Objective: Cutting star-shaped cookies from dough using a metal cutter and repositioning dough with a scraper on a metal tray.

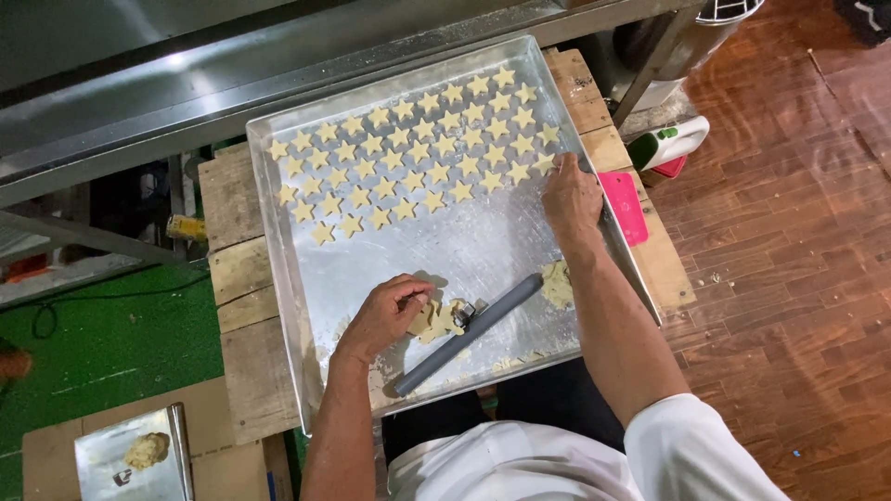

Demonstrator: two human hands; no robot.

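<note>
Down on the tray, the left hand (390, 311) is curled with fingers bent inward, its fingertips pressing on a flattened piece of dough (436, 320) near the tray's near edge; whether it grips anything there, I cannot tell. The right hand (571, 195) reaches farther out, fingers pinched around a star-shaped dough cutout (546, 163) at the right end of the rows. Between the two hands a grey rolling pin (469, 334) lies at a slant, with a small metal cutter (467, 313) just beside the dough. Another lump of dough (557, 284) sits by the pin's far end, close to the right forearm. Rows of star cutouts (413, 153) fill the far half of the metal tray (483, 246). The tray rests on a wooden pallet-like tabletop (241, 269). A pink scraper (624, 204) lies off the tray's right rim. Lower left, a small steel pan (121, 473) holds a dough scrap.
</note>
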